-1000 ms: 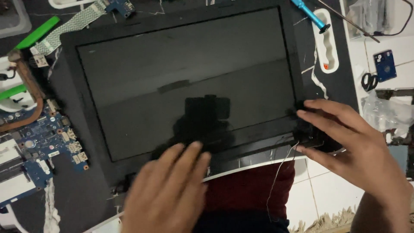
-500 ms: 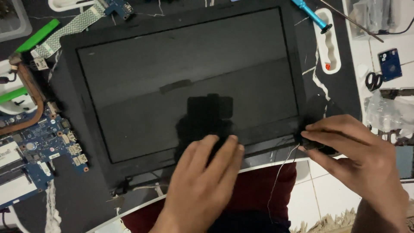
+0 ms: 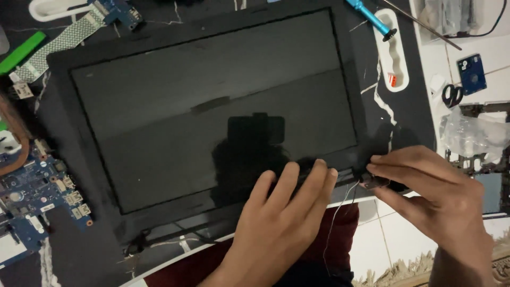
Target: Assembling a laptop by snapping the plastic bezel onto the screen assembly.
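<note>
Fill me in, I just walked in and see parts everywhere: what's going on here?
A person is working on a laptop screen panel lying flat on a dark mat. The left hand presses its fingers on the panel's lower bezel, while the right hand pinches a small black part at the lower right corner, thin wires trailing below. A blue circuit board lies left, a blue screwdriver above.

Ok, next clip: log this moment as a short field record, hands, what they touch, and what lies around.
left hand: flat, fingertips pressing the lower bezel of the laptop screen panel
right hand: fingers pinching a small black part at the panel's lower right corner
left of panel: blue circuit board
upper right: blue screwdriver, scissors
</note>
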